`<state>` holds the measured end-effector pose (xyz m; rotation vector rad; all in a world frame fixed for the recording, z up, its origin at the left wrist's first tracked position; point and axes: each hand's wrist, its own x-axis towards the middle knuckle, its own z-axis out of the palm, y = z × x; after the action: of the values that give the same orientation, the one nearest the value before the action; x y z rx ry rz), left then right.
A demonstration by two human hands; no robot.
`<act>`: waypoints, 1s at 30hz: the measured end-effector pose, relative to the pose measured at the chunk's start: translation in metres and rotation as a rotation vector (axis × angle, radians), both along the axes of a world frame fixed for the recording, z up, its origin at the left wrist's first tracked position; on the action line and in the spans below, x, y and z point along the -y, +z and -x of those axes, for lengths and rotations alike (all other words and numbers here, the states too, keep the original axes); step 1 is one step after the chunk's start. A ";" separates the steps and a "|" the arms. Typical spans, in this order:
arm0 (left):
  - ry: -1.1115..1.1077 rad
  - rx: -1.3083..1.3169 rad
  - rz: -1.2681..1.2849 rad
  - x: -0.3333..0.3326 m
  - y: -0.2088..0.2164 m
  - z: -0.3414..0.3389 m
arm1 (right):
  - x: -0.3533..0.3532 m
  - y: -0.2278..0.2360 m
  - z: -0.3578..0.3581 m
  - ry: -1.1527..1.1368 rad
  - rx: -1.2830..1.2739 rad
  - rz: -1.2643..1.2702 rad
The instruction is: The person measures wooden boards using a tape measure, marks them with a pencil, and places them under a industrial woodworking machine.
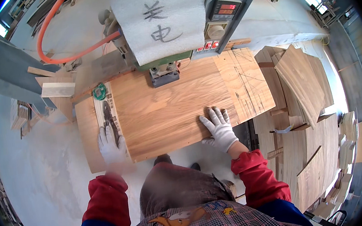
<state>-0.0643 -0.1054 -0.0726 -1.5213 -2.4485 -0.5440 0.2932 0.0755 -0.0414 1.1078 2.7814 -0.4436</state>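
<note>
A wide wood panel (168,114) lies in front of me beneath a press head (164,76). My right hand (222,131), in a white glove, rests on the panel's near edge with its fingers spread. At the panel's left end, my left hand (112,147), also gloved, lies over a pale printed strip (99,109) with fingers stretched forward. Dark pliers (108,114) lie on that strip, their handles reaching between my left thumb and fingers; I see no firm grip on them. A green roll of tape (99,92) sits at the strip's far end.
A white sheet with handwriting (160,20) covers the machine's front, beside a control box (225,9) with a red display. An orange hose (40,44) loops at the upper left. Stacked wood boards (311,156) stand on the right. Offcuts (58,89) lie on the left.
</note>
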 end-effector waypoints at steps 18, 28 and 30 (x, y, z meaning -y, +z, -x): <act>0.016 -0.009 -0.007 0.002 0.000 0.001 | 0.003 0.001 -0.002 -0.013 -0.080 -0.007; 0.035 -0.023 -0.008 0.001 -0.001 0.000 | 0.004 -0.003 -0.004 -0.017 -0.128 -0.028; 0.032 -0.031 -0.010 0.001 -0.003 0.001 | 0.004 -0.002 -0.003 -0.018 -0.109 -0.022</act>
<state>-0.0651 -0.1064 -0.0752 -1.4732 -2.4384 -0.5220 0.2966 0.0716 -0.0431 1.1479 2.8782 -0.4899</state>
